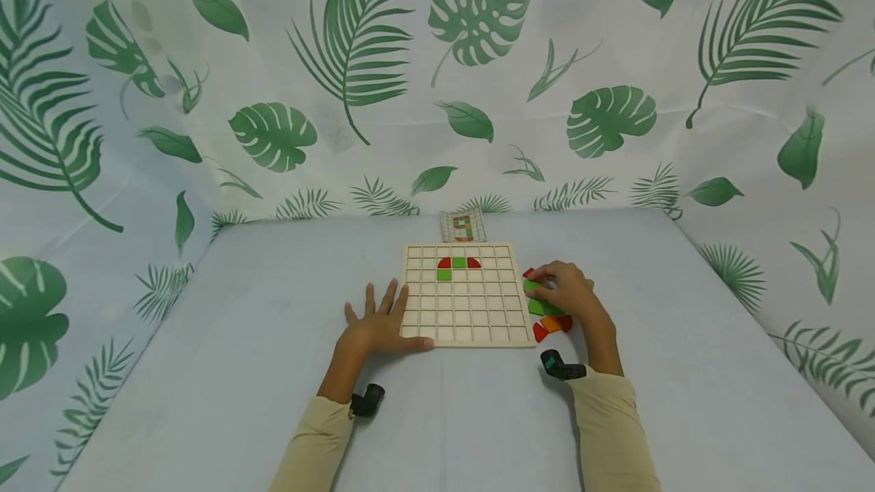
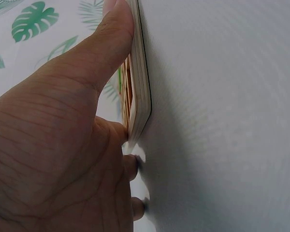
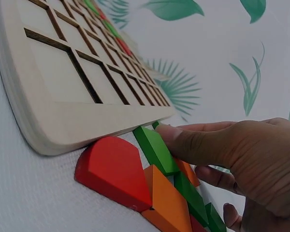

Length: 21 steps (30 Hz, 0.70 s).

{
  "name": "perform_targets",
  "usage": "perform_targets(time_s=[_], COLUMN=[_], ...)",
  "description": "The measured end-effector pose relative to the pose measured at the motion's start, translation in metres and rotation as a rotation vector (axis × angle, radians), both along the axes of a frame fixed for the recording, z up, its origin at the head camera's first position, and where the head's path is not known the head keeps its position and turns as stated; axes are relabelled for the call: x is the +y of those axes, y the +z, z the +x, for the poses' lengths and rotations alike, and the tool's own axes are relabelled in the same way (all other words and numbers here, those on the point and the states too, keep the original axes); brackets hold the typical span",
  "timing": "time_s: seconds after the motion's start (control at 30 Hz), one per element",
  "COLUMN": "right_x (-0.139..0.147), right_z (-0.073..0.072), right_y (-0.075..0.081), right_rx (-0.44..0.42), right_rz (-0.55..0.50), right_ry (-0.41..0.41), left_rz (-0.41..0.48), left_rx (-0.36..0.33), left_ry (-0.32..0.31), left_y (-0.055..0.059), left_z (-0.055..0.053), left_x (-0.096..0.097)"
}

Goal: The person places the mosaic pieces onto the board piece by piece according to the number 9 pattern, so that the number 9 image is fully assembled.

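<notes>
A wooden grid board (image 1: pixel 462 317) lies on the table. In its upper part sit a red rounded piece (image 1: pixel 445 263), a green square (image 1: pixel 459 263), another red rounded piece (image 1: pixel 474 263) and a second green square (image 1: pixel 444 275). My left hand (image 1: pixel 374 330) rests with fingers spread at the board's near left corner, thumb (image 2: pixel 111 38) along the front edge. Right of the board, my right hand (image 1: pixel 566 291) is over a pile of pieces, thumb and forefinger pinching a green block (image 1: pixel 531 286). That block is mostly hidden behind the thumb in the right wrist view.
Beside the board's right edge lie more pieces, among them a red rounded one (image 3: pixel 111 169), an orange one (image 3: pixel 166 198) and a green one (image 3: pixel 156 150). A patterned card (image 1: pixel 463 225) stands behind the board. Leaf-printed cloth (image 1: pixel 396 82) hangs around the table.
</notes>
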State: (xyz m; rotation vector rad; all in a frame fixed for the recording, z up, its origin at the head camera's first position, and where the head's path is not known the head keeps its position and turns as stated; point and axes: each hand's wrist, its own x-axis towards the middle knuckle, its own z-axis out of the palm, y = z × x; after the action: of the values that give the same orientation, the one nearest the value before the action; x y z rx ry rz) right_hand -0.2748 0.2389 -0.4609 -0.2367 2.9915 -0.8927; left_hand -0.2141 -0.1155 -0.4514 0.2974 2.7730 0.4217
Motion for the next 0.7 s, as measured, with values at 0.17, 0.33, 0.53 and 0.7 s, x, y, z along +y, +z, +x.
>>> perform_targets(time_s=[0.17, 0.33, 0.53, 0.7], right_x=[-0.001, -0.002, -0.003, -0.006], right_z=[-0.001, -0.002, -0.003, -0.002], right_y=[0.000, 0.000, 0.001, 0.001], right_rx=[0.016, 0.017, 0.009, -0.014], right_rz=[0.019, 0.031, 0.028, 0.034], right_ry=[0.012, 0.012, 0.000, -0.007], left_rz=[0.010, -0.006, -0.003, -0.007], left_rx=[-0.024, -0.050, -0.030, -0.027], left_ry=[0.009, 0.013, 0.009, 0.011], left_y=[0.006, 0.005, 0.011, 0.012], left_z=[0.002, 0.001, 0.003, 0.006], left_x=[0.002, 0.002, 0.004, 0.005])
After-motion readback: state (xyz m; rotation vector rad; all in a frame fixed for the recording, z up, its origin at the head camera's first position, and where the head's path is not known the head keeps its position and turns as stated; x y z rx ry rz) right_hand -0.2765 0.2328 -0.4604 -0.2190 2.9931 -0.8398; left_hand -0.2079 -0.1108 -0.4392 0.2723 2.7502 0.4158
